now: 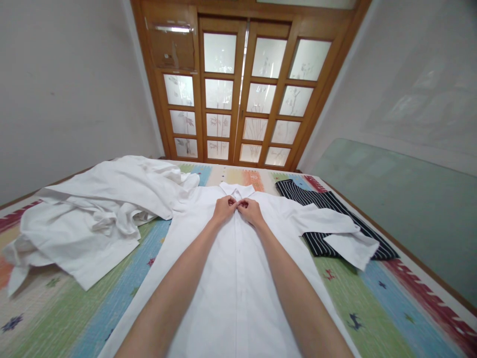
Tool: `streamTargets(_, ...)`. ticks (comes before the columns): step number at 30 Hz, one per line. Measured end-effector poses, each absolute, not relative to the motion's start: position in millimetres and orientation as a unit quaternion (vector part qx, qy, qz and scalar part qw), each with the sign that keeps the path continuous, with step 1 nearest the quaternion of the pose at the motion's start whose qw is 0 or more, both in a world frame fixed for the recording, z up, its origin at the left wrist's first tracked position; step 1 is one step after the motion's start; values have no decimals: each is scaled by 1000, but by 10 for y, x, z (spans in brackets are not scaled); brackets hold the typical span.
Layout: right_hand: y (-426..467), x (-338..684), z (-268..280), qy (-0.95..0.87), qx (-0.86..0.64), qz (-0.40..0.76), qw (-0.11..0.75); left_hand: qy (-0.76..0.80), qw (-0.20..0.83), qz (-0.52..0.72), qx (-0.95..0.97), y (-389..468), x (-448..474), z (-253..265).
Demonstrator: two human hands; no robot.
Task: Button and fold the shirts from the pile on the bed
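A white button-up shirt (221,298) lies spread out with its front up and its collar (246,190) at the far end. Just below that collar, my left hand (224,208) and my right hand (250,210) meet at the shirt's front opening. Both have their fingers pinched on the cloth edges there. A button between the fingertips is too small to make out. One sleeve (331,219) stretches to the right and folds back at the cuff.
A rumpled heap of white clothing (85,223) covers the left side. Under the right sleeve lies a folded black garment with white stripes (320,243). The surface has a colourful patterned cover (376,298). Beyond stand wooden doors with glass panes (236,94); a pale green panel (402,199) borders the right.
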State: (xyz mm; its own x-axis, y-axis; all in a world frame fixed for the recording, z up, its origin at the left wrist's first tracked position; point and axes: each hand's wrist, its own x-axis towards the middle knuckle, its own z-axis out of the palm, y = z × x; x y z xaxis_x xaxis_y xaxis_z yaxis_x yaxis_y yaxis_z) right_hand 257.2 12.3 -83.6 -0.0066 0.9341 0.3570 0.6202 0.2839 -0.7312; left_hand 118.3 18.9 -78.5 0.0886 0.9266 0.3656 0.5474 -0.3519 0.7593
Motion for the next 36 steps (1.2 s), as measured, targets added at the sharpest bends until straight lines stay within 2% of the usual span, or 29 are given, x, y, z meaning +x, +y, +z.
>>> streamTargets(11, 147, 2580, -853, -678, -573, 192, 418, 521, 199, 430, 710, 140, 1196, -780)
streamTargets(24, 160, 2578, -863, -668, -570, 220, 425, 535, 264, 429, 678, 193, 1167, -784)
streamTargets(36, 181, 2572, -890, -690, -594, 116, 398, 542, 260, 412, 685, 212, 1178, -786)
